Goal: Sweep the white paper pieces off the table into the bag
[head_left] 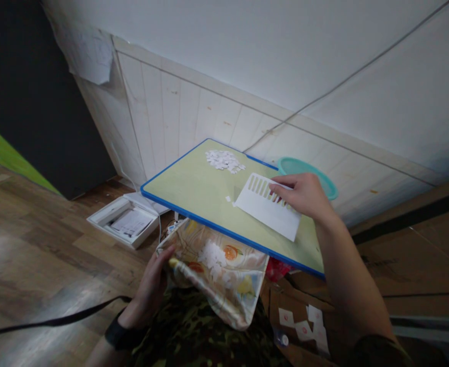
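Observation:
My right hand (301,193) pinches a flat white slotted card (268,206) by its slotted side, holding it over the pale yellow tabletop (186,188). Two small white pieces (230,201) lie by the card's left corner. Farther back on the table is a heap of small white pieces (224,160). Below the near edge, my left hand (159,267) grips the left side of a fruit-patterned cloth (224,285), spread like a pouch over my lap. More white pieces (212,257) rest in the cloth.
A turquoise basin (308,173) stands behind the table's right end. An open white box (125,221) sits on the floor at left. Several white cards (304,329) lie on cardboard at lower right. A cable (324,96) runs along the wall.

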A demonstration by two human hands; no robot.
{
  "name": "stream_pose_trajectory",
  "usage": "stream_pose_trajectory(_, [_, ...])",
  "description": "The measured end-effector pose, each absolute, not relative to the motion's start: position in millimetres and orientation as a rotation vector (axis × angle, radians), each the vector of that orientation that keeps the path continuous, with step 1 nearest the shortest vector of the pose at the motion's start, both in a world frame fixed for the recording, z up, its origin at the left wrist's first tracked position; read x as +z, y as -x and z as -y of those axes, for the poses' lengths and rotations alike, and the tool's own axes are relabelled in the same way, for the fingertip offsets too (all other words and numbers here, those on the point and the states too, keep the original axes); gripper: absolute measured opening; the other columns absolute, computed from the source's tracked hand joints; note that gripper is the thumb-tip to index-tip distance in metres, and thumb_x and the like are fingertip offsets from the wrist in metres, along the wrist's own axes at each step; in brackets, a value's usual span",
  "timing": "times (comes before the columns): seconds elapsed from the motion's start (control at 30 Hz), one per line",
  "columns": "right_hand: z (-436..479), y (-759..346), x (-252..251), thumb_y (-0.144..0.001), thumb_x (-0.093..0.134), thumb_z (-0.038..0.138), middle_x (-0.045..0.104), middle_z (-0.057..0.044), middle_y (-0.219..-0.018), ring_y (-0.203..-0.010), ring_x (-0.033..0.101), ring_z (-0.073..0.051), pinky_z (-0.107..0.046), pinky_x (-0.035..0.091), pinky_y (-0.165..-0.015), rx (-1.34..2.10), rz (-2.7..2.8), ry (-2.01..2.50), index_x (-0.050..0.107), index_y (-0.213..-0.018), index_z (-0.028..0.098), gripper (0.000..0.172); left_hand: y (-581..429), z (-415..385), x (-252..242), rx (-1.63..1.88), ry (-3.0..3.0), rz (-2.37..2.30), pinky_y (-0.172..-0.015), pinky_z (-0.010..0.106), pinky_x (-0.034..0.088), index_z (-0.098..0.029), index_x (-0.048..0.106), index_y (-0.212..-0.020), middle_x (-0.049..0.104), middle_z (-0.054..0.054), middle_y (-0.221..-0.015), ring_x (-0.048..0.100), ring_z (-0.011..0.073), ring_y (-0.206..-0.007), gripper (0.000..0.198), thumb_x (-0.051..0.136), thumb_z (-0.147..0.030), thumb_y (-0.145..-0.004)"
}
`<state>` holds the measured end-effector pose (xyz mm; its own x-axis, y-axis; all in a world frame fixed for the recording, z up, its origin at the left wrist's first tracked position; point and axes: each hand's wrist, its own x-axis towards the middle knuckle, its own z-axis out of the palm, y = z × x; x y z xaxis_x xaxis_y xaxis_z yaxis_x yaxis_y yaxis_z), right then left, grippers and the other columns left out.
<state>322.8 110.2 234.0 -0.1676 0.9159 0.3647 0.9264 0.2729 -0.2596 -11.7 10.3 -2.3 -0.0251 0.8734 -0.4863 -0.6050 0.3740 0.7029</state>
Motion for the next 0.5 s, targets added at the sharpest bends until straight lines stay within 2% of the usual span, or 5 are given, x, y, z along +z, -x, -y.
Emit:
stream_pose_trajectory(0.17, [-75.1, -324.5, 241.4, -0.095, 0.068, 0.037, 0.086, -0.007, -0.088, -0.072, 0.079, -0.025, -0.028, 0.056, -0.059, 0.156, 2.110, 1.627, 0.092, -0.104, 0.020, 0.030, 10.3, -11.2, 7.7, 1.244, -0.350, -1.009, -0.103, 0.045, 0.063, -0.018, 0.073, -0.145, 0.083, 0.011, -0.134, 0.070, 0.0397, -0.136, 0.070, 0.089, -0.046, -0.083])
stream_pose_trajectory(0.37, [-54.4, -308.5, 247.6, -0.096, 0.070, 0.038, 0.087, -0.005, -0.091, -0.070, 0.079, -0.022, -0.026, 0.058, -0.058, 0.344, 2.151, 1.563, 0.091, -0.104, 0.023, 0.028, 11.2, -11.5, 8.3, 1.201, -0.310, -1.005, -0.102, 0.043, 0.064, -0.018, 0.070, -0.149, 0.082, 0.012, -0.138, 0.072, 0.0389, -0.134, 0.075, 0.090, -0.043, -0.081])
stream_pose_trajectory(0.5, [-56.7, -309.9, 247.9, -0.094, 0.072, 0.040, 0.086, -0.005, -0.085, -0.068, 0.078, -0.022, -0.027, 0.058, -0.056, 0.386, 2.122, 1.565, 0.092, -0.101, 0.023, 0.027, 9.0, -11.2, 13.8, 1.241, -0.337, -1.003, -0.102, 0.044, 0.065, -0.016, 0.074, -0.144, 0.083, 0.014, -0.135, 0.075, 0.0404, -0.129, 0.071, 0.090, -0.044, -0.080])
